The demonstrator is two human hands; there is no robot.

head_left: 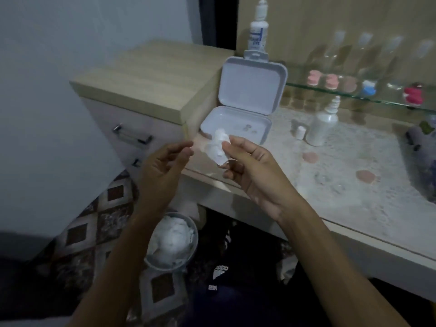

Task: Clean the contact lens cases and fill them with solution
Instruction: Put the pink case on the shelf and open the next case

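Right hand (250,166) fingers pinch crumpled tissue (218,147); left hand (162,166) fingers loosely spread, empty.

Speckled pale worktop (354,192) with a glass shelf (330,89) above it.

An open white box (238,123) sat at the worktop's 10 o'clock, a white bottle (322,125) with its small cap (300,132) beside it toward 12 o'clock; coloured lens cases (330,81) lined the shelf; a bin (171,241) of tissues stood on the floor.
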